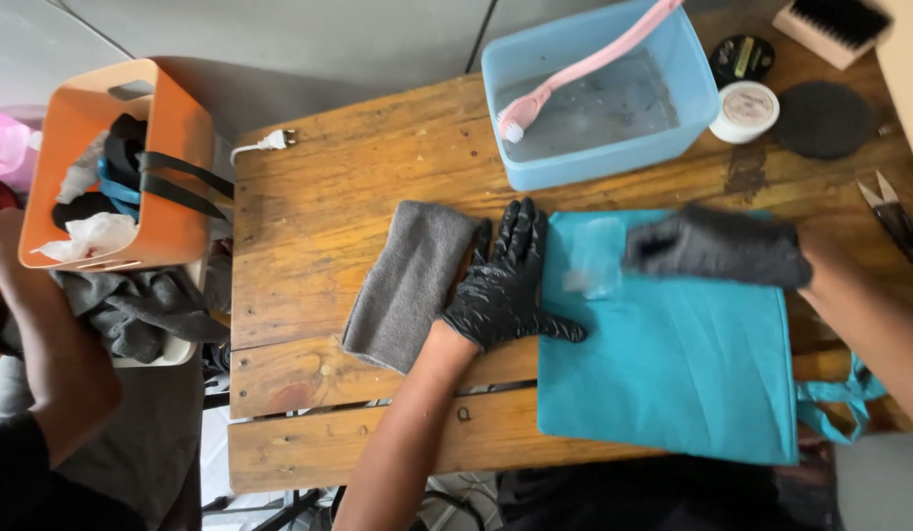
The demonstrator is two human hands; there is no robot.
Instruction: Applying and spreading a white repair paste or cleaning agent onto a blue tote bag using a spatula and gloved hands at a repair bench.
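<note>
A teal cloth bag [673, 364] lies flat on the wooden table [309, 226]. My left hand [506, 285], in a black glove, presses flat with fingers spread on the bag's left edge, beside a folded grey towel [407, 285]. My right hand [717, 246], also gloved in black and blurred by motion, is over the bag's upper part and holds a small pale see-through object [594, 261] against the fabric; what the object is I cannot tell.
A blue tub [693, 93] of water with a pink brush [584, 69] stands at the back. Round tins [747, 108], a black pad [822, 118], a wooden brush [835, 28] and snips [894, 216] lie right. An orange basket [176, 147] and another person's arm [43, 344] are left.
</note>
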